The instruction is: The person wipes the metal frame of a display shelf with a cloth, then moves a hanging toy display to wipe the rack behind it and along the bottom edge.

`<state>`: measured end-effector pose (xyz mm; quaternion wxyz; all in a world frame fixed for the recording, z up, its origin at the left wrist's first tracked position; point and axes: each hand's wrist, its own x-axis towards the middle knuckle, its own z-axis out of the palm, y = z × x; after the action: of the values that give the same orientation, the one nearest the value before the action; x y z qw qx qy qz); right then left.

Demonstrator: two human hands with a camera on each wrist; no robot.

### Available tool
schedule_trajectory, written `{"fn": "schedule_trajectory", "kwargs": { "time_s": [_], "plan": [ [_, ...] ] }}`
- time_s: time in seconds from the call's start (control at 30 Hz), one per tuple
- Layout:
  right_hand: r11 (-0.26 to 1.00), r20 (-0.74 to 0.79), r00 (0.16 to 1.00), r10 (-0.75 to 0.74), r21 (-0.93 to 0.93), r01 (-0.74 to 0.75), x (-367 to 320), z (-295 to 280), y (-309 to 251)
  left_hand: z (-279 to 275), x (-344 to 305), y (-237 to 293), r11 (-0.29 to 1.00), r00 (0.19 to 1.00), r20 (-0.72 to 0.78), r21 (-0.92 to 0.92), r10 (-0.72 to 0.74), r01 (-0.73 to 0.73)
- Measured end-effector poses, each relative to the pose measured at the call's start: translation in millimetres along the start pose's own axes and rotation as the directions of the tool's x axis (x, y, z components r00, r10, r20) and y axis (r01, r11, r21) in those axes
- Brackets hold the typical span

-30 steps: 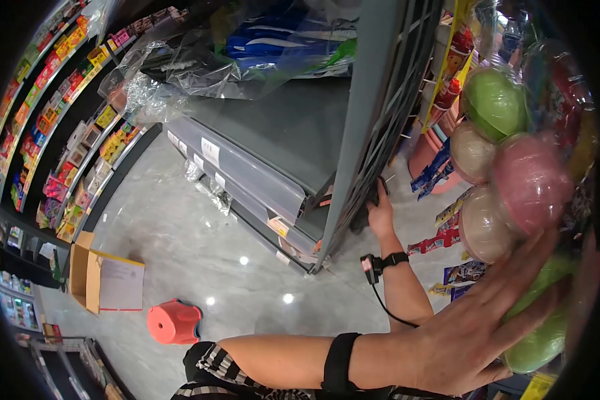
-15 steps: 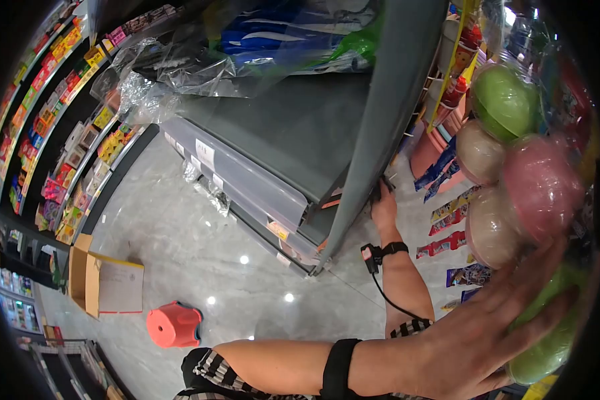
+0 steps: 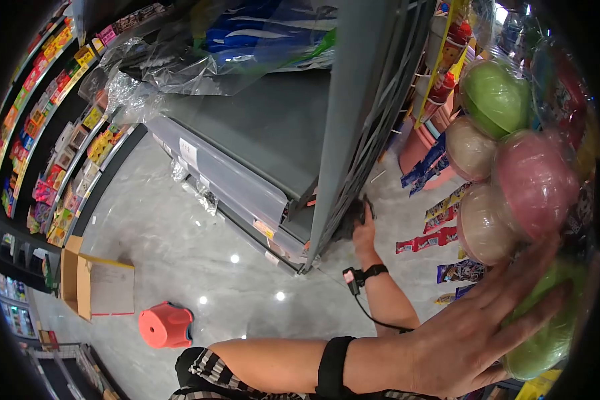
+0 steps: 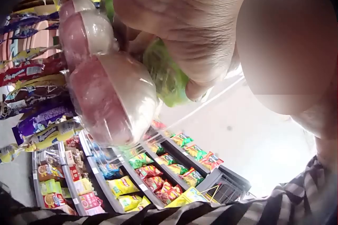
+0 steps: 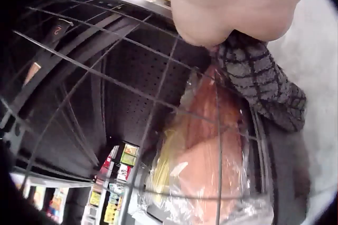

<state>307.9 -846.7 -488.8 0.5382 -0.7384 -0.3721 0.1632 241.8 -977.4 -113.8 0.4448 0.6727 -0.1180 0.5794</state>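
Note:
My left hand lies with its fingers spread and mostly straight over a green wrapped ball. The left wrist view shows this hand beside the green ball, next to a pink and white ball. Low beside the grey shelf unit, my right hand holds a dark cloth. The right wrist view shows the hand gripping this grey checked cloth at the unit's wire side grid; its fingertips are hidden.
Pink, white and green balls and hanging snack packets are on the right. A red stool and an open cardboard box stand on the floor. Clear plastic hangs over the unit's upper shelf; stocked shelves curve along the left.
The head view has shifted slightly. My right hand and cloth have moved lower along the unit's side since half a second ago. My left hand has stayed over the green ball.

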Motion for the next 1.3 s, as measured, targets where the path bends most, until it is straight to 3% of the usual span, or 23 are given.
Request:
{"fn": "schedule_trajectory", "kwargs": {
  "time_s": [0.03, 0.1, 0.13, 0.2, 0.27, 0.33, 0.43, 0.53, 0.57, 0.63, 0.77, 0.83, 0.87, 0.93, 1.07, 1.13, 1.3],
  "plan": [
    [1.0, 0.001, 1.0, 0.001, 0.002, -0.001, -6.6, 2.8, 16.4, 0.6, -0.4, -0.8, 1.0, 1.0, -0.005, 0.009, -0.001, 0.001],
    [0.875, 0.099, 0.932, 0.348, 0.323, -0.361, -8.6, 16.2, 65.6, -8.6, -1.7, 1.7, 0.999, 0.997, 0.074, 0.031, -0.033, 0.031],
    [0.872, 0.106, 0.931, 0.35, 0.325, -0.365, -4.7, 14.1, 63.6, -12.1, -2.6, 2.1, 0.997, 0.987, 0.15, 0.052, -0.065, 0.057],
    [0.999, -0.039, 0.998, 0.045, -0.012, -0.045, 11.6, 2.0, 33.4, -6.4, -2.1, -5.3, 0.999, 0.996, 0.089, 0.051, -0.013, 0.008],
    [1.0, 0.013, 1.0, 0.018, 0.016, -0.018, 34.3, -10.1, -7.0, -5.5, -1.3, -7.9, 0.997, 0.999, 0.026, 0.058, 0.046, -0.047],
    [0.965, 0.126, 0.99, -0.055, -0.247, 0.085, 56.2, -10.9, -20.2, -5.6, -2.4, -4.2, 0.999, 1.0, 0.025, 0.046, -0.003, 0.001],
    [0.926, 0.268, 0.963, -0.032, -0.354, 0.13, 81.1, -5.0, -1.1, -9.8, -8.4, -4.5, 0.99, 0.997, 0.079, 0.139, -0.017, 0.006],
    [0.909, 0.276, 0.96, -0.048, -0.387, 0.156, 83.1, 6.7, 26.7, -19.9, -7.1, -3.9, 0.982, 0.99, 0.141, 0.19, -0.024, -0.003],
    [0.907, 0.271, 0.961, -0.05, -0.39, 0.157, 83.0, 5.3, 26.2, -19.3, -6.3, -3.8, 0.983, 0.99, 0.142, 0.184, -0.018, -0.008],
    [0.95, 0.313, 0.94, 0.135, -0.312, -0.032, 75.1, 5.6, 22.1, -16.5, -6.6, -1.5, 0.99, 0.995, 0.092, 0.135, -0.04, 0.027],
    [0.964, 0.33, 0.944, 0.028, -0.257, 0.061, 35.9, 7.3, 54.9, -19.6, -3.3, 0.5, 0.998, 1.0, 0.017, 0.063, -0.013, 0.012],
    [0.983, 0.233, 0.966, 0.115, 0.117, -0.145, 9.0, 13.2, 86.9, -44.4, 5.6, 18.2, 0.986, 0.942, 0.3, -0.02, -0.153, 0.167],
    [0.983, 0.233, 0.965, 0.119, 0.113, -0.148, -2.4, 13.9, 98.6, -44.5, 5.8, 18.8, 0.985, 0.942, 0.297, -0.023, -0.155, 0.169],
    [0.892, 0.161, 0.947, 0.278, 0.324, -0.316, -17.5, 16.0, 116.6, -44.4, 4.8, 18.0, 0.987, 0.956, 0.26, -0.05, -0.137, 0.155],
    [0.947, 0.144, 0.96, 0.24, 0.181, -0.264, 8.3, 11.3, 81.4, -49.6, 5.4, 17.6, 0.987, 0.938, 0.312, -0.018, -0.148, 0.162],
    [0.999, 0.208, 0.978, -0.033, 0.025, 0.029, 35.4, 17.5, 85.0, -52.7, 5.1, 17.0, 0.982, 0.905, 0.383, 0.046, -0.186, 0.182],
    [0.999, 0.279, 0.96, -0.018, -0.045, 0.032, 29.2, 23.8, 103.2, -54.5, 5.4, 12.8, 0.984, 0.928, 0.342, 0.144, -0.149, 0.104]
  ]
}}
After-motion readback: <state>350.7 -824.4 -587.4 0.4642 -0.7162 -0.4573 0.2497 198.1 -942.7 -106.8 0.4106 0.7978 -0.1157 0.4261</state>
